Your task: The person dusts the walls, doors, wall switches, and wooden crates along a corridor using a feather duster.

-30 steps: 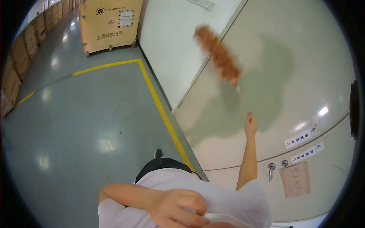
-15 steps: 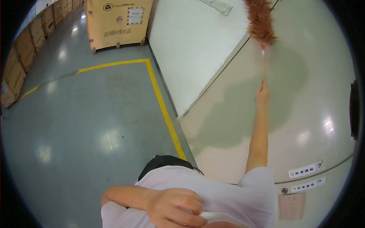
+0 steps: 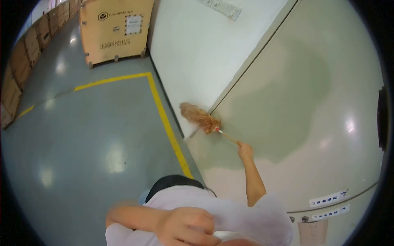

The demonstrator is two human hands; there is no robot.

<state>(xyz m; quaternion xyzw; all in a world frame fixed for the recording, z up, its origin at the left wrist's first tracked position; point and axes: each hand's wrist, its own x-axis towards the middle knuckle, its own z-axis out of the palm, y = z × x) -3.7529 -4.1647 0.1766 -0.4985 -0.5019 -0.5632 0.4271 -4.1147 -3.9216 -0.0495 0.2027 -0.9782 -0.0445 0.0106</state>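
Observation:
My right hand point(image 3: 245, 151) is closed around the thin handle of a brown feather duster point(image 3: 200, 117). Its feathers lie across the seam where a white panel point(image 3: 205, 53) meets a beige panel point(image 3: 283, 123), close to the floor. The arm reaches forward and slightly left, over the beige surface. My left hand point(image 3: 186, 225) rests against my chest with its fingers curled, on the white shirt point(image 3: 246, 221). Whatever those fingers may grip is hidden.
A wooden crate point(image 3: 117, 33) stands ahead on the grey floor point(image 3: 90, 127). More crates point(image 3: 30, 47) line the far left. A yellow line point(image 3: 166, 119) runs along the floor beside the panels. Labels point(image 3: 328, 199) are stuck at lower right.
My right hand has swung the feather duster from the upper right down and left, to the low end of the panel seam. My left hand stays at my chest.

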